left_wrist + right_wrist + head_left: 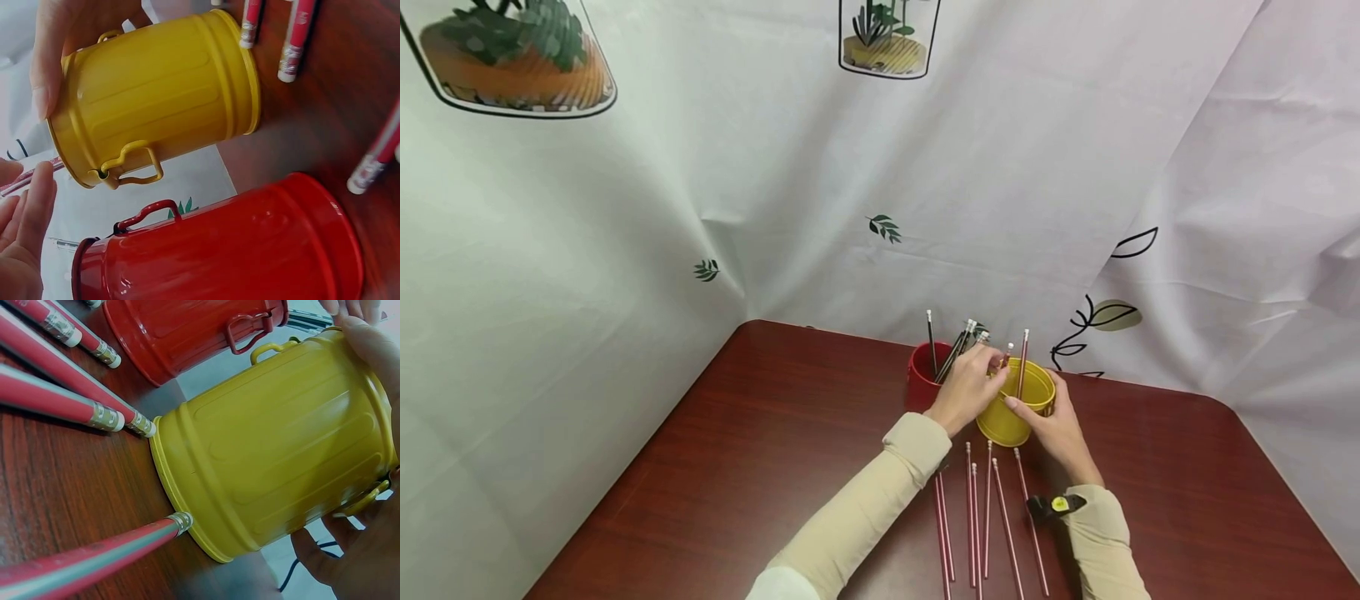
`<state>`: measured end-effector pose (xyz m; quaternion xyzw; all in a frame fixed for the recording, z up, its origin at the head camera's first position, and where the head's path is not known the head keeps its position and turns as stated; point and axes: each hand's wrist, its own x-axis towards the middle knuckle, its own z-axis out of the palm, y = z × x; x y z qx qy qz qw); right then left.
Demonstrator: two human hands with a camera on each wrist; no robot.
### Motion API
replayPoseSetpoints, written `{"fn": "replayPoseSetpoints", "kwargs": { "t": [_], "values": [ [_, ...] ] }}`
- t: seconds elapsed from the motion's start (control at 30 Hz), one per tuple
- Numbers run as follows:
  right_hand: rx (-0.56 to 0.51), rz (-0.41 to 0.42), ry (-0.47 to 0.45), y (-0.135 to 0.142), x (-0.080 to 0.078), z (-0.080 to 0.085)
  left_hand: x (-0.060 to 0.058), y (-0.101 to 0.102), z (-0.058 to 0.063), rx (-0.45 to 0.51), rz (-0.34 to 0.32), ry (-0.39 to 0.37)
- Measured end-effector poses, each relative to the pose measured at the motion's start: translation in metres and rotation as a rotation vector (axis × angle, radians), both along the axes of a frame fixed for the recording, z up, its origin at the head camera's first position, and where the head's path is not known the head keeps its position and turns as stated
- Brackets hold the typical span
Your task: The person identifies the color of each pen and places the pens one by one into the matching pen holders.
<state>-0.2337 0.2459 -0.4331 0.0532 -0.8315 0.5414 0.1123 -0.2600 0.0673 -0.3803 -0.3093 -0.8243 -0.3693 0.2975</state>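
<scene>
My right hand (pixel 1060 429) grips a yellow metal pail (pixel 275 444) near its rim, thumb on the near side and fingers around the right side. Over the pail's left rim is my left hand (pixel 973 387), its fingers (pixel 39 209) fairly straight, with a gap to the thumb in the left wrist view. Beside its fingertips stands a red pencil (pixel 1009 347), its lower part hidden. Another red pencil (pixel 1023 358) leans inside the pail, eraser up. Left of the pail, a red pail (pixel 919 387) holds several dark pencils (pixel 957 354).
Several red pencils (pixel 1003 517) lie on the dark red wooden table (pixel 760 433) in front of the pails, erasers toward them. A pale printed cloth (pixel 925 200) hangs behind and at the sides. The right wrist wears a black strap (pixel 1054 505).
</scene>
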Motion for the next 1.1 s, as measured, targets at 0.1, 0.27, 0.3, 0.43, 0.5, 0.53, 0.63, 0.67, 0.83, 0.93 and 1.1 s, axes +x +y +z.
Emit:
{"fn": "replayPoseSetpoints", "kwargs": {
  "t": [0.1,0.27,0.3,0.43,0.5,0.53,0.63,0.67,0.83,0.93,1.1],
  "values": [
    [-0.007,0.000,0.002,-0.001,0.000,-0.001,0.007,-0.005,-0.004,-0.004,0.031,-0.022],
    [-0.007,-0.008,0.010,-0.001,0.000,-0.001,0.026,-0.017,-0.010,0.033,0.026,-0.061],
    [-0.007,-0.009,0.010,-0.001,0.000,-0.001,0.029,-0.019,-0.012,0.035,0.023,-0.068],
    [0.001,-0.018,0.002,0.000,0.000,-0.001,0.043,-0.031,-0.022,0.005,0.034,-0.149],
    [0.004,-0.016,-0.007,0.000,0.000,-0.001,0.048,-0.037,-0.028,-0.019,0.054,-0.216],
    [0.007,-0.013,-0.010,0.001,0.000,-0.001,0.051,-0.040,-0.030,-0.037,0.069,-0.249],
    [-0.003,-0.006,-0.014,0.002,0.000,0.000,0.055,-0.048,-0.038,-0.088,0.126,-0.357],
    [-0.008,-0.003,-0.014,0.003,0.000,0.000,0.056,-0.050,-0.039,-0.096,0.138,-0.395],
    [-0.024,0.009,-0.009,0.004,0.001,0.001,0.059,-0.058,-0.041,-0.142,0.193,-0.576],
    [-0.020,0.013,-0.011,0.003,0.002,0.001,0.062,-0.061,-0.040,-0.177,0.212,-0.659],
    [-0.018,0.014,-0.020,0.001,0.002,0.000,0.066,-0.063,-0.041,-0.193,0.223,-0.731]
  ]
}}
